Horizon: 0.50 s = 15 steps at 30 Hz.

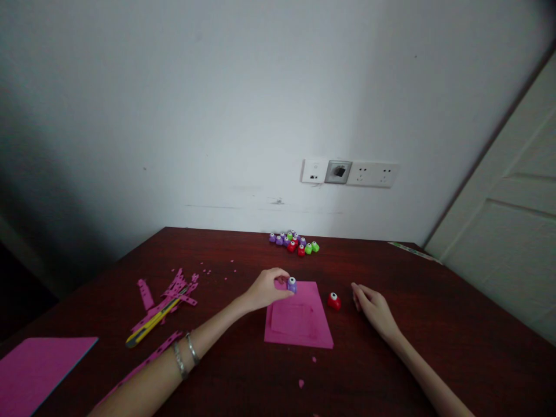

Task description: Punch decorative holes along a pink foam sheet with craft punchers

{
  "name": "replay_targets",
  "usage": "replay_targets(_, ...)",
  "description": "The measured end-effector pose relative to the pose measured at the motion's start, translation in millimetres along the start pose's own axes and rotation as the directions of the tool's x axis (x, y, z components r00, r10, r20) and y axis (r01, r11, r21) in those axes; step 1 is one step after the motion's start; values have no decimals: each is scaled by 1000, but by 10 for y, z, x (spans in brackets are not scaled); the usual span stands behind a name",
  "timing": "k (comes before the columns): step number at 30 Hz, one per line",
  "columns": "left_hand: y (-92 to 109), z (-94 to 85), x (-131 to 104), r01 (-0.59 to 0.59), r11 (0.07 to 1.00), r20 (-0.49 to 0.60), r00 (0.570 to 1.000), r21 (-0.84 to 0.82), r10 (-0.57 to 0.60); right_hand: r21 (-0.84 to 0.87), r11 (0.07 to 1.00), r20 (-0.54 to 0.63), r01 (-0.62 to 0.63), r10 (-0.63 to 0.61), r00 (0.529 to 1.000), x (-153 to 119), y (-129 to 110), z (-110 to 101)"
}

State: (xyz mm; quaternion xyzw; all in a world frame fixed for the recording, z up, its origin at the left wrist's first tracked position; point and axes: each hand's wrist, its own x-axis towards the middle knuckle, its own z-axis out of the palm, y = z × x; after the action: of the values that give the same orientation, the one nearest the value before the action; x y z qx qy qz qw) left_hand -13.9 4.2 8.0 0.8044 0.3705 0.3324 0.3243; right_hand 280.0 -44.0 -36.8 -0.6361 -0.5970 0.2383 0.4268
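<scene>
Reddish-brown wood spreads across the view, a glossy table [373,370] pushed up to a pale, scuffed wall [217,116], with a row of socket plates [372,174] above it and a white panelled door [516,214] off to the right. Scraps and a yellow utility knife [156,321] crowd the left, the knife lying across punched pink strips [146,294]! A pink sheet stack [39,370] runs out of frame at lower left, both forearms are cut off below, and the bunched craft punches [301,250] at the back overlap too much for a sure count. Deep shadow swallows the far left. Now the hands: the left hand [264,289], two silvery bracelets [191,348] on its wrist, pinches a purple eyeball-topped punch [292,286] between thumb and fingers, right at the far edge of the pink paper [299,333]; whether the paper sits in its slot, I can't tell. Across the way, the right hand [374,311] rests by the table, fingers curled, its palm hidden, so how far it's open is anyone's call. Between it and the paper sits a red punch [334,301], apart from both!
</scene>
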Motion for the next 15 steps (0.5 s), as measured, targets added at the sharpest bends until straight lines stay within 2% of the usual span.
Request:
replay_targets(5,108,26,-24,-13,1000,20,1000,-23,13,33,999,-55,20,-18,998,-50,-137,-38)
replay_targets(9,206,48,-60,-44,999,-10,999,3,44,148,987,-84,58,-46,995,-176,-424,18)
replay_targets(12,308,66,-100,-81,996,-26,996,27,82,235,970,42,66,-78,996,-314,-673,166)
replay_targets(15,412,95,-148,-103,993,-42,994,52,105,307,949,263,-69,-15,965,-447,-854,347)
